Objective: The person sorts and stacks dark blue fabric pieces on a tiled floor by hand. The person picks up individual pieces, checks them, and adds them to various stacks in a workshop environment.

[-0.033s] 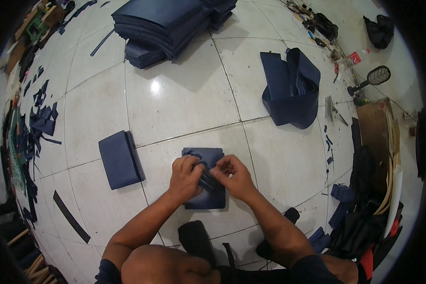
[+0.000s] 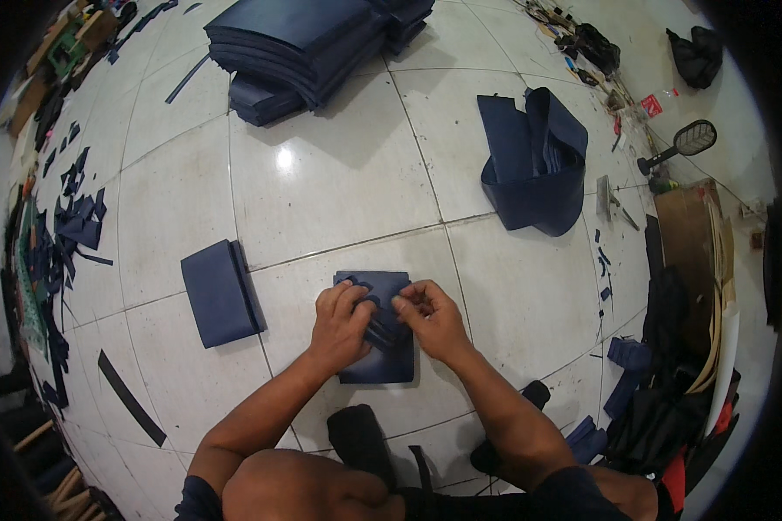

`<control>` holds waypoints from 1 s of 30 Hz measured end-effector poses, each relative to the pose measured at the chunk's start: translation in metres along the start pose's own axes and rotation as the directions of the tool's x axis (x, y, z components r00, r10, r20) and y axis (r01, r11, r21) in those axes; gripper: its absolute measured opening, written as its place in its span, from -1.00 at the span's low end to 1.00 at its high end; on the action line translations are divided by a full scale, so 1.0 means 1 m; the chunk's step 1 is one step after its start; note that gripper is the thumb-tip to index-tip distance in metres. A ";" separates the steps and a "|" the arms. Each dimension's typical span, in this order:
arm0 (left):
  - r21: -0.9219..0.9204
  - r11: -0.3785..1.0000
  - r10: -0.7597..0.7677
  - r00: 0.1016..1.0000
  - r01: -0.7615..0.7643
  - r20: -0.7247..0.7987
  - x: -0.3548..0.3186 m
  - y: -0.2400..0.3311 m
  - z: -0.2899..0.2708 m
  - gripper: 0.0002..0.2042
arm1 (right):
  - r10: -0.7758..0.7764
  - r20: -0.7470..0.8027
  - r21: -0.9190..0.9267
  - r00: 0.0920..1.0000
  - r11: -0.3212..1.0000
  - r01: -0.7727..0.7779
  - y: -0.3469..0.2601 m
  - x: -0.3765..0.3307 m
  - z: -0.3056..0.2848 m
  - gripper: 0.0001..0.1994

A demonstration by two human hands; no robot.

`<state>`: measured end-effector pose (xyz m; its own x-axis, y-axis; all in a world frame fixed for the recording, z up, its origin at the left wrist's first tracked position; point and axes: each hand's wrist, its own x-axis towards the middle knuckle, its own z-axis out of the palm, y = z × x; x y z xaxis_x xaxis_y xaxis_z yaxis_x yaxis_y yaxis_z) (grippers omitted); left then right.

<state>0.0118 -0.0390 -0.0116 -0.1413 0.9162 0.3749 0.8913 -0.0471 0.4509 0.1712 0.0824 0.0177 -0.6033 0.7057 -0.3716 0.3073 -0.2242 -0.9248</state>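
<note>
A small stack of dark blue sheets lies on the tiled floor in front of me. Over it, my left hand is closed on a small bunch of dark blue strips, whose ends fan out to the right. My right hand hovers at the stack's right edge, thumb and fingertips pressed together beside the strips. Whatever sits in that pinch is too small to make out. Left of my hands rests another stack of folded blue sheets.
A tall pile of blue sheets stands at the far side. A looped blue band lies far right. Blue offcuts litter the left, near a dark strip. Along the right wall are a racket-shaped tool and a brown board.
My right hand has shifted slightly to the right, away from the strips. The left hand keeps its place on the bunch.
</note>
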 end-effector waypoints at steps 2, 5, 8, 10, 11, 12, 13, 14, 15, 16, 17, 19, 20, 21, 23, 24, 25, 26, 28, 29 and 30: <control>0.006 1.000 0.021 1.000 -0.021 0.011 -0.001 -0.003 0.000 -0.44 | -0.297 0.035 -0.562 0.954 0.784 0.265 -0.001 0.006 -0.005 -0.79; -0.024 0.999 0.033 0.999 -0.033 0.034 -0.005 -0.008 0.005 -0.37 | -0.469 0.182 -0.730 0.864 0.524 0.439 0.010 0.013 -0.009 -0.82; -0.034 0.999 0.012 1.000 -0.011 0.019 -0.002 -0.007 0.004 -0.32 | -0.418 0.171 -0.652 0.892 0.631 0.421 0.009 0.017 -0.009 -0.86; -0.004 0.999 -0.036 0.998 0.036 0.053 -0.001 -0.001 -0.002 -0.33 | -0.328 0.143 -0.592 0.934 0.728 0.347 0.006 0.016 -0.008 -0.87; -0.006 0.999 -0.035 0.998 0.036 0.061 0.001 0.000 -0.004 -0.31 | -0.278 0.136 -0.562 0.951 0.769 0.305 0.002 0.013 -0.008 -0.87; -0.009 0.999 -0.034 0.997 0.035 0.069 0.005 0.001 -0.006 -0.29 | -0.226 0.130 -0.531 0.965 0.806 0.261 -0.003 0.011 -0.008 -0.86; -0.015 0.999 -0.033 0.996 0.035 0.082 0.006 0.002 -0.007 -0.27 | -0.212 0.169 -0.492 0.963 0.828 0.269 -0.005 0.008 -0.006 -0.86; -0.014 0.999 -0.038 0.996 0.039 0.086 0.004 0.002 -0.007 -0.28 | -0.199 0.208 -0.451 0.958 0.849 0.274 -0.008 0.006 -0.004 -0.85; -0.014 0.999 -0.042 0.995 0.044 0.090 0.002 0.002 -0.007 -0.30 | -0.187 0.246 -0.410 0.951 0.869 0.277 -0.010 0.003 -0.003 -0.85; -0.013 0.999 -0.044 0.995 0.045 0.088 0.002 0.001 -0.007 -0.32 | -0.173 0.238 -0.372 0.956 0.893 0.255 -0.015 0.000 -0.002 -0.84; -0.003 0.999 -0.033 0.998 0.033 0.053 0.001 0.000 -0.005 -0.34 | -0.159 0.232 -0.332 0.960 0.914 0.232 -0.019 -0.005 -0.001 -0.82; 0.017 1.000 -0.012 1.000 0.012 -0.012 -0.003 -0.001 -0.001 -0.39 | -0.109 0.180 -0.208 0.978 0.967 0.146 -0.018 -0.006 -0.001 -0.78; 0.001 1.000 -0.009 1.000 0.009 -0.005 -0.003 -0.001 -0.002 -0.41 | -0.068 0.136 -0.119 0.988 0.989 0.084 -0.013 -0.005 -0.002 -0.76; -0.016 1.000 -0.005 1.000 0.005 0.002 -0.001 -0.001 -0.002 -0.44 | -0.022 0.096 -0.026 0.995 0.999 0.025 -0.008 -0.003 -0.003 -0.74; -0.017 1.000 -0.001 1.000 0.001 0.014 -0.001 -0.002 -0.002 -0.47 | -0.258 0.064 -0.495 0.964 0.830 0.255 -0.003 0.003 -0.006 -0.70; -0.005 1.000 -0.001 1.000 0.001 0.021 -0.004 -0.004 0.001 -0.47 | -0.369 0.092 -0.690 0.925 0.646 0.327 0.000 0.005 -0.007 -0.68; 0.005 1.000 0.000 1.000 0.000 0.027 -0.005 -0.005 0.003 -0.48 | -0.378 0.103 -0.730 0.920 0.599 0.328 0.004 0.005 -0.007 -0.65; -0.009 1.000 -0.002 0.999 0.002 0.038 -0.005 -0.005 0.003 -0.46 | -0.414 0.147 -0.720 0.898 0.578 0.384 0.009 0.009 -0.009 -0.68; -0.037 0.999 -0.004 0.999 0.006 0.054 -0.003 -0.007 0.003 -0.43 | -0.483 0.235 -0.695 0.843 0.523 0.493 0.014 0.018 -0.014 -0.74; -0.009 1.000 -0.005 0.998 0.005 0.058 -0.003 -0.006 0.003 -0.37 | -0.435 0.208 -0.674 0.876 0.585 0.450 0.013 0.018 -0.014 -0.77; 0.018 1.000 -0.006 0.998 0.005 0.061 -0.004 -0.005 0.003 -0.30 | -0.383 0.182 -0.651 0.905 0.643 0.403 0.011 0.017 -0.012 -0.79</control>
<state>0.0092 -0.0411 -0.0179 -0.1200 0.9391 0.3220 0.8983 -0.0354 0.4380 0.1730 0.0995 0.0022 -0.7980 0.6027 0.0033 0.4334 0.5776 -0.6917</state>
